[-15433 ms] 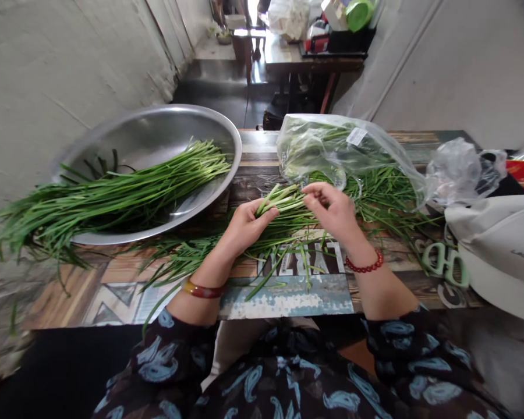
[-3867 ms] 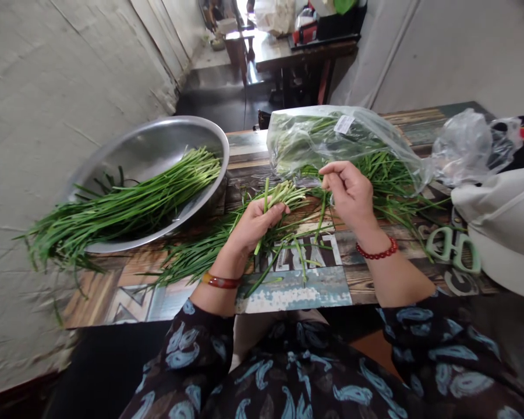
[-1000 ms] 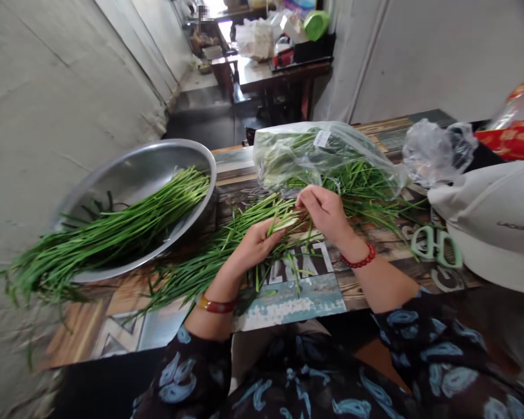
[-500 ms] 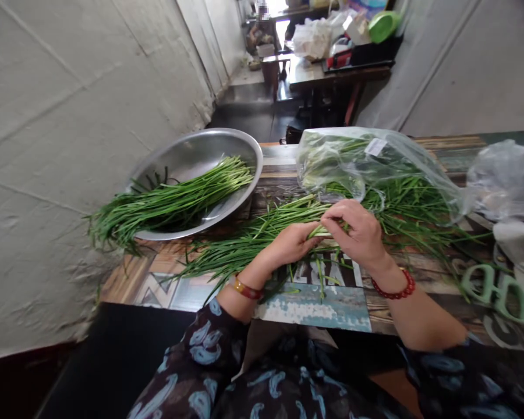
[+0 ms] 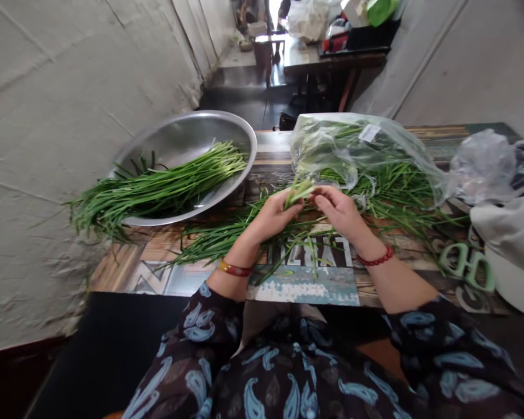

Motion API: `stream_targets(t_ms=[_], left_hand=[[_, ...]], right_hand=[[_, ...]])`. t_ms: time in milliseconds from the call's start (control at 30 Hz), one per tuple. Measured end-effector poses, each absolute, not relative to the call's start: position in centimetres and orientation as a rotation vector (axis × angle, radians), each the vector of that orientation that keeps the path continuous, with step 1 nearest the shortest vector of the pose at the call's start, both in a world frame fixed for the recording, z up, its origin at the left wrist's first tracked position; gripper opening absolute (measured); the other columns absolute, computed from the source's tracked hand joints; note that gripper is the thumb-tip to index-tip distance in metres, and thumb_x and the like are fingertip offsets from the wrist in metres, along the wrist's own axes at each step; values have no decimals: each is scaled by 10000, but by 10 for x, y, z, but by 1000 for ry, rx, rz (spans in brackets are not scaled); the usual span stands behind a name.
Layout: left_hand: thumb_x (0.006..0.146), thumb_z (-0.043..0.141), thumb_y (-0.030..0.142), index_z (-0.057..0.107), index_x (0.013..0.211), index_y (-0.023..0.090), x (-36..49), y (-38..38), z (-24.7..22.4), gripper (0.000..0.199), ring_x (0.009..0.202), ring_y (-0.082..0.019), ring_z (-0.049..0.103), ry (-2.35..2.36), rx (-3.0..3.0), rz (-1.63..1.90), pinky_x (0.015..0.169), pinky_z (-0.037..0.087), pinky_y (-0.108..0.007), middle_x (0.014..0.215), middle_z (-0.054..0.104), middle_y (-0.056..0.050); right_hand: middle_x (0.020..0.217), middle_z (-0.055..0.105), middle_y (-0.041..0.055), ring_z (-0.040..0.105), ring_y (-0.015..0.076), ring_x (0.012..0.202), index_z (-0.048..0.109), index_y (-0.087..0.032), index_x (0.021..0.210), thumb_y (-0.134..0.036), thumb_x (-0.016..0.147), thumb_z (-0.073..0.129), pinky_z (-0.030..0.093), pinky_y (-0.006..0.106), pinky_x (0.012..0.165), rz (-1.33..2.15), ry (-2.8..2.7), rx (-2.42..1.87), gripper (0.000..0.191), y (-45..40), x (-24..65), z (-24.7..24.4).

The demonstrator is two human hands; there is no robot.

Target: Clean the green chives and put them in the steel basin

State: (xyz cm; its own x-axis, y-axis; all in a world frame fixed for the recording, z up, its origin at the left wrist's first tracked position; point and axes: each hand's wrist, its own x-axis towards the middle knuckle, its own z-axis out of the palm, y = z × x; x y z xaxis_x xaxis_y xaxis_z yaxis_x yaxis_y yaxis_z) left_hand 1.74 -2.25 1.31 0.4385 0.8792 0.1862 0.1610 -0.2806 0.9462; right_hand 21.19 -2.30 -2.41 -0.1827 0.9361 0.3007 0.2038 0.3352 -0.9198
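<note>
A small bunch of garlic chives [image 5: 300, 191] is in my left hand [image 5: 273, 218], its pale cut ends pointing up and to the right. My right hand [image 5: 341, 214] is bent at those ends, thumb and fingers closed on the stalks; the exact pinch is partly hidden. More loose chives [image 5: 218, 240] lie on the table under and left of my hands. To the left, a wide steel basin [image 5: 174, 131] holds a large bundle of chives [image 5: 170, 186], leaves hanging over its rim. Beyond my right hand, a clear plastic bag [image 5: 305, 139] covers another heap of chives [image 5: 397, 189].
Light green scissor handles [image 5: 467, 266] lie on the patterned table [image 5: 305, 288] at right, beside a pale cap [image 5: 510, 250] and a crumpled plastic bag [image 5: 484, 166]. A wall [image 5: 39, 174] borders the left. Another table [image 5: 301, 55] with bags stands farther back.
My left hand has raised the bunch, turning the pale ends upward. My right hand has drawn slightly away from the left, its fingers less tightly curled. The view has shifted a little.
</note>
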Motion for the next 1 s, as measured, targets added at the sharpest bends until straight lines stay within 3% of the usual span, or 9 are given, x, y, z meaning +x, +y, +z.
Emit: stream_targets(t_ms=[100,233,467,600,700,867,1000], left_hand=[[895,593,309,566,847,155,12,-24,25,163,639,-106,569,846,1522,1023,636,448,-246,767,606,-11],[914,596,301,563,908,167,3,-30,59,138,722,-122,640,878,1427,1161,712,507,-271,820,648,-28],[931,564,189,578,983,151,18,-32,131,65,696,-111,646,970,1623,1168,679,504,-258,740,605,-3],[897,591,140,578,888,137,49,-26,137,16,603,-88,591,968,1856,1017,627,464,-237,655,586,16],[873,607,117,565,822,138,69,-17,129,69,552,-72,544,991,2012,930,604,426,-225,609,580,25],[878,536,100,522,794,162,81,3,122,106,510,-74,532,1118,2087,986,573,404,-213,585,582,37],[860,533,109,527,793,171,83,13,119,92,494,-90,536,1201,2112,926,544,380,-215,580,579,44]], right_hand=[[1111,704,93,674,209,973,637,-209,1187,-437,902,575,549,364,832,884,-1809,-1007,371,-21,211,-31],[1136,699,105,668,225,998,665,-187,1161,-362,848,638,536,421,907,807,-1906,-1015,361,-18,211,-43],[1077,743,81,684,223,1024,689,-211,1106,-557,857,610,525,410,950,1115,-1484,-899,434,-24,207,-26],[1074,743,48,700,213,994,682,-263,1100,-667,852,550,570,359,829,1290,-1288,-732,492,-33,212,-5],[965,739,36,705,192,828,674,-269,1018,-714,853,487,565,328,669,1329,-1232,-722,511,-33,215,2],[848,668,-10,623,122,677,564,-245,987,-479,800,655,499,253,582,1251,-1115,-703,314,-28,214,7],[898,645,-15,605,113,731,536,-265,1163,-370,743,712,497,242,621,1182,-1162,-627,468,-30,214,16]])
